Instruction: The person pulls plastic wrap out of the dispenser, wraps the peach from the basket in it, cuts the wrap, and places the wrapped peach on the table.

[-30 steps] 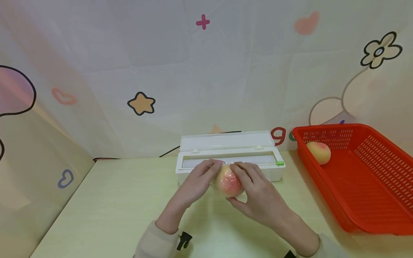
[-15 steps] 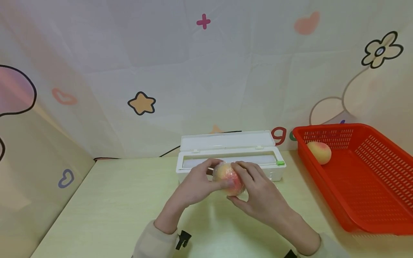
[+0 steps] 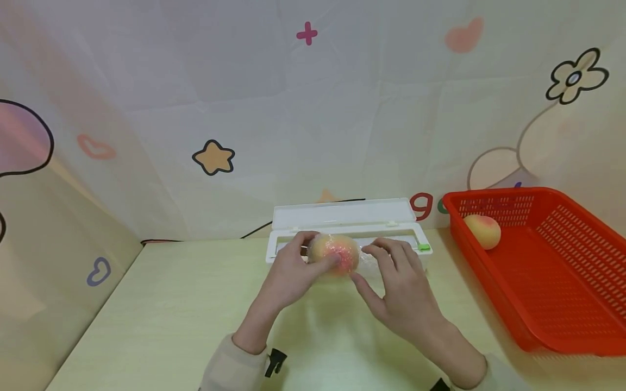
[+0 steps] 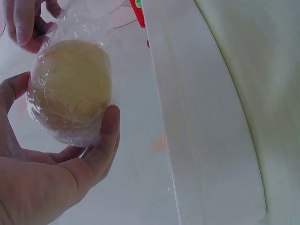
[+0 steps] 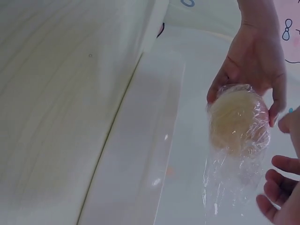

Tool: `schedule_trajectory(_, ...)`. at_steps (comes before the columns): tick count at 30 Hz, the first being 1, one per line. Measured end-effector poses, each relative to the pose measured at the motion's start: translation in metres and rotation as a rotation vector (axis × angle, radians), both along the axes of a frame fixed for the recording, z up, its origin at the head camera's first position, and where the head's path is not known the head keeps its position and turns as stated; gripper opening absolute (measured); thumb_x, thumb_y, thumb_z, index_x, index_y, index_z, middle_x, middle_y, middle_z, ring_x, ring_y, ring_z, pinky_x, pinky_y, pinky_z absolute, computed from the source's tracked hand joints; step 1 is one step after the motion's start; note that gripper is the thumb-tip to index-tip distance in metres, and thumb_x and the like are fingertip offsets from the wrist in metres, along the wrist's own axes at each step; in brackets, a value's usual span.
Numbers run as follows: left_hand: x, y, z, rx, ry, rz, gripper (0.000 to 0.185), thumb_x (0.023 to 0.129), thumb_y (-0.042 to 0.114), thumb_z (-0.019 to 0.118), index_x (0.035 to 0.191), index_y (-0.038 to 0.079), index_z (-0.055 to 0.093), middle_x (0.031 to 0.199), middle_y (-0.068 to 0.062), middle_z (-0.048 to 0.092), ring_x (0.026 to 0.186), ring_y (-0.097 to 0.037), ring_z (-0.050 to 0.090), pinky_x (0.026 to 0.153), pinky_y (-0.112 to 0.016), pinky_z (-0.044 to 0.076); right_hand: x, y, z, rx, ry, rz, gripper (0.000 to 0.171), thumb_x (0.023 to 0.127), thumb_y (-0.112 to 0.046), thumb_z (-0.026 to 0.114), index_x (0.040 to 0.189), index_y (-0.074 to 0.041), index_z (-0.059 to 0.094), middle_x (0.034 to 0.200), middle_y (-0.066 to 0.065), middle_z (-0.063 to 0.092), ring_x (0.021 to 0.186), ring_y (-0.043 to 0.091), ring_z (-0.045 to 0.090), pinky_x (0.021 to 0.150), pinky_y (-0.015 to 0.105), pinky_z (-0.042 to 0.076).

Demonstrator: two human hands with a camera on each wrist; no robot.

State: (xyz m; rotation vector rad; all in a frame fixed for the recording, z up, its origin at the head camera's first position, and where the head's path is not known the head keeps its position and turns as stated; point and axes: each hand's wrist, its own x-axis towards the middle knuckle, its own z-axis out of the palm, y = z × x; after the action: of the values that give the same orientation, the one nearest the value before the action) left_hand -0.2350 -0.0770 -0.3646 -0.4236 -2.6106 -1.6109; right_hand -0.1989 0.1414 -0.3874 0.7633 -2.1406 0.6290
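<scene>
A pink-and-yellow peach point(image 3: 342, 247) wrapped in clear plastic film is held above the table by my left hand point(image 3: 290, 277), thumb on its near side and fingers behind. In the right wrist view, loose film point(image 5: 234, 187) trails off the peach point(image 5: 236, 122) as a crinkled tail. My right hand point(image 3: 403, 296) hovers just right of the peach, its fingers loosely bent and spread from the thumb. In the right wrist view, those fingers point(image 5: 281, 185) appear apart from the film. Behind the hands stands a white cling film dispenser point(image 3: 342, 217), lid raised, its roll partly hidden.
A red plastic basket point(image 3: 525, 326) stands on the right, with another peach point(image 3: 484, 232) at its far left corner. The pale table point(image 3: 171, 315) meets a patterned cloth backdrop point(image 3: 313, 136) at the back. A thin black cable point(image 3: 256, 230) runs behind the dispenser.
My left thumb has come round onto the near side of the peach. The peach has moved up and left with my left hand, while my right hand has let go and spread its fingers.
</scene>
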Motion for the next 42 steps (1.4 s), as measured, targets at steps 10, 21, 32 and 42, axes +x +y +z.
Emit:
schedule_trajectory(10,-0.001,0.002,-0.001,0.040,0.054,0.058,0.069,0.090,0.041,0.078,0.141,0.004,0.053,0.120,-0.009,0.062,0.101,-0.026,0.060,0.083,-0.038,0.055,0.005,-0.004,0.002,-0.251,-0.164,0.142,0.020,0.088,0.004,0.072,0.104,-0.006,0.064,0.091,-0.005,0.063,0.077,0.009,0.057,0.067,0.023,0.054)
schedule_trajectory(21,0.001,0.005,-0.002,0.042,0.095,0.019,0.069,0.090,0.041,0.079,0.141,0.004,0.051,0.118,-0.006,0.062,0.096,-0.023,0.060,0.077,-0.035,0.055,0.002,-0.002,0.002,-0.318,-0.312,0.043,0.018,0.093,0.001,0.071,0.109,-0.001,0.065,0.102,0.002,0.064,0.086,0.011,0.060,0.078,0.033,0.059)
schedule_trajectory(32,0.004,0.009,0.001,0.045,0.109,-0.009,0.064,0.091,0.038,0.078,0.140,0.005,0.053,0.115,-0.004,0.063,0.098,-0.019,0.060,0.080,-0.036,0.055,0.003,0.000,0.005,-0.349,-0.503,0.035,0.023,0.099,0.001,0.060,0.122,0.000,0.059,0.115,0.009,0.059,0.102,0.019,0.059,0.091,0.041,0.056)
schedule_trajectory(42,0.004,0.012,-0.002,0.049,0.127,-0.027,0.060,0.090,0.036,0.080,0.135,0.004,0.056,0.114,-0.006,0.063,0.095,-0.019,0.060,0.078,-0.036,0.055,0.003,0.000,0.006,-0.388,-0.635,0.088,0.038,0.093,0.008,0.054,0.130,0.001,0.050,0.123,0.011,0.054,0.109,0.024,0.058,0.096,0.043,0.053)
